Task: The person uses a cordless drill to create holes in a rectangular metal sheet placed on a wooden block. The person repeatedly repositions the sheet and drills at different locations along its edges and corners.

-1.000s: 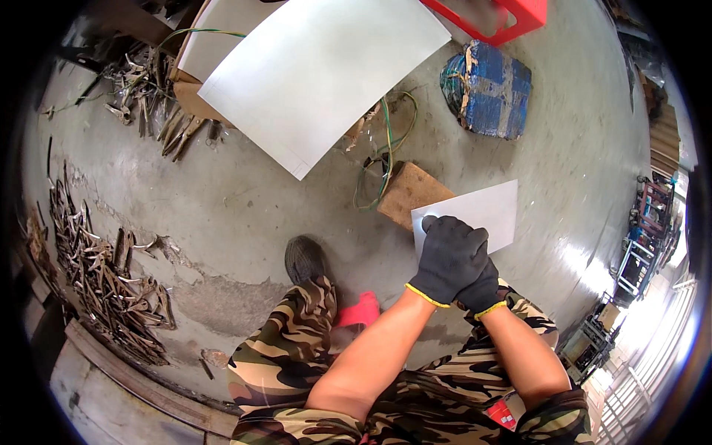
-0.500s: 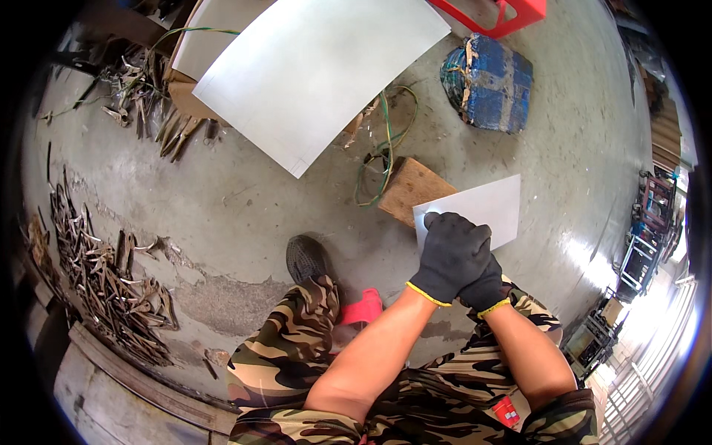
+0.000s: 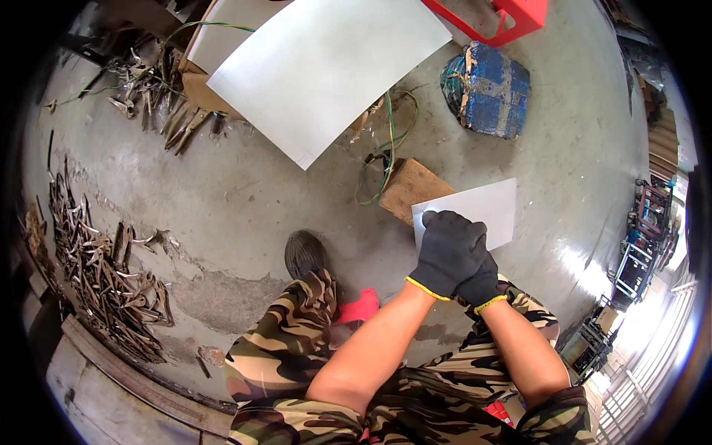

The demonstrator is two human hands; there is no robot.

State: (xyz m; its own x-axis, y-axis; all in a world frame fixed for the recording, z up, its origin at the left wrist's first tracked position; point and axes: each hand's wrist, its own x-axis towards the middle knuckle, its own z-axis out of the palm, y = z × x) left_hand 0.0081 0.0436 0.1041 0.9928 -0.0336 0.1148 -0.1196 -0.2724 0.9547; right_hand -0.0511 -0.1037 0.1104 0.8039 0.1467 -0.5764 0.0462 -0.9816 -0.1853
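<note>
My left hand (image 3: 451, 251), in a black glove with a yellow cuff, is closed, its knuckles upward. My right hand (image 3: 482, 282), gloved the same way, sits just behind and under it, largely covered by the left. Whatever the fingers grip is hidden beneath the gloves. Directly past the hands a small white sheet (image 3: 482, 209) slants over a corner of a wooden block (image 3: 415, 190). A bright spot shows on the sheet beside the left thumb. The hands overlap the sheet's near edge; I cannot tell whether they hold it.
Beyond lies a large white sheet (image 3: 334, 67) over a cardboard box (image 3: 204, 93). Green-yellow cord (image 3: 390, 137) trails near the block. A blue taped bundle (image 3: 493, 93) and a red plastic stool (image 3: 523, 15) stand at far right. Metal tool pieces (image 3: 111, 274) are heaped at left.
The view has shifted slightly, so the large sheet and the box sit a little differently in it. Both hands stay together over the small sheet, with hardly any movement.
</note>
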